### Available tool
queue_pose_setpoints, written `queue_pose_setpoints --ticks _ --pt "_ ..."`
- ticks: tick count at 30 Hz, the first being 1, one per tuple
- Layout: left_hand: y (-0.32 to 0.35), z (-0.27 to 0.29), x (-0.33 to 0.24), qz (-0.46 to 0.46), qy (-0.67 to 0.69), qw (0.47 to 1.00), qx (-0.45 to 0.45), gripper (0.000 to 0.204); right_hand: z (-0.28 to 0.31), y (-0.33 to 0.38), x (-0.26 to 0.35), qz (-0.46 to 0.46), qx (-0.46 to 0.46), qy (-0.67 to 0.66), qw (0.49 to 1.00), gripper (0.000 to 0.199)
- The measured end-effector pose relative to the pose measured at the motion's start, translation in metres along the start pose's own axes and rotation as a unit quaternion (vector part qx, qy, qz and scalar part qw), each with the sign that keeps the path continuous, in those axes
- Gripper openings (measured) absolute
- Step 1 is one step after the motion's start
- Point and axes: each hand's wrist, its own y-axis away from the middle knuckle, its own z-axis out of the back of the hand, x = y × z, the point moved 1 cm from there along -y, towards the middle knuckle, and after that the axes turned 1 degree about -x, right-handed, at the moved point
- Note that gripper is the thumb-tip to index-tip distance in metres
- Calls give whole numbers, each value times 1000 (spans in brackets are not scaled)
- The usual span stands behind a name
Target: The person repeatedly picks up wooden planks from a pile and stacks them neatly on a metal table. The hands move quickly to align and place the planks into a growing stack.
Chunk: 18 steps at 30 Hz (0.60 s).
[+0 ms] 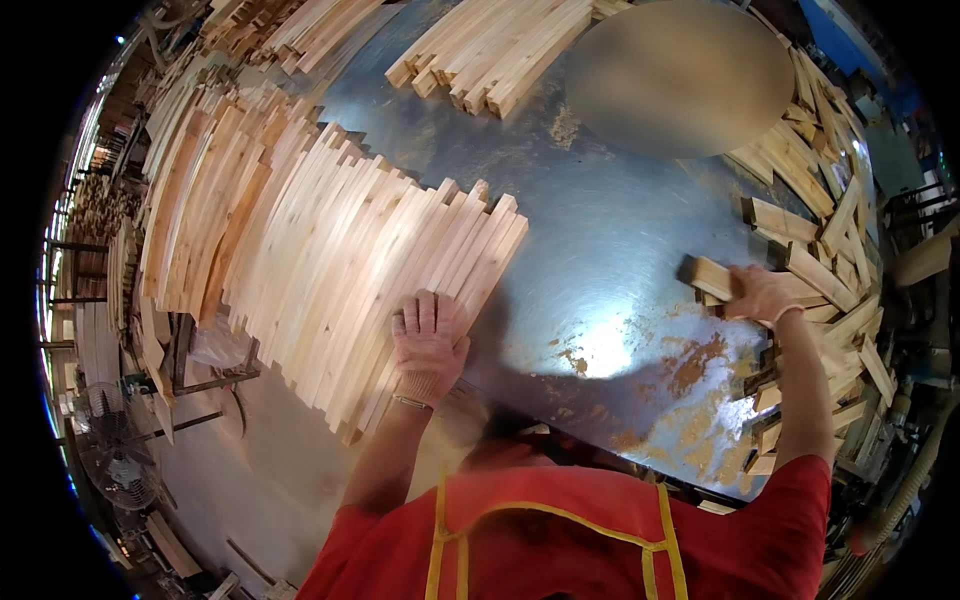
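The short wooden slat (712, 277) sits in the grasp of the right hand (762, 294), its dark end grain poking out to the left of the knuckles, lifted just off the jumbled pile of slats (835, 290) that lies directly behind and to the right of that hand; the fingers close around it from above, which looks like a grip suited to carrying one piece sideways. It is pale, squared timber, short and blocky, with a darker cut end (the rest of its length is hidden by the hand). Across the bare metal bench (610, 230), well apart to the left, the left hand (430, 338) lies flat and open, palm down with fingers spread, pressing on the near end of the tidy row of slats (370, 290), probably to keep that last board snug against its neighbours. These slats lie side by side, long edges touching, fanning away up and left of the palm. Sawdust patches (690, 370) fleck the bench between the two hands, nearer the right one.
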Motion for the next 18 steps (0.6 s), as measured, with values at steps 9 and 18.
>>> queue_pose_setpoints --ticks 9,18 --pt "4 14 14 -79 94 992 23 95 -59 -60 245 -59 -132 -587 797 85" --pt "28 18 -4 -177 49 982 -41 75 -53 -31 252 88 -182 -332 921 73"
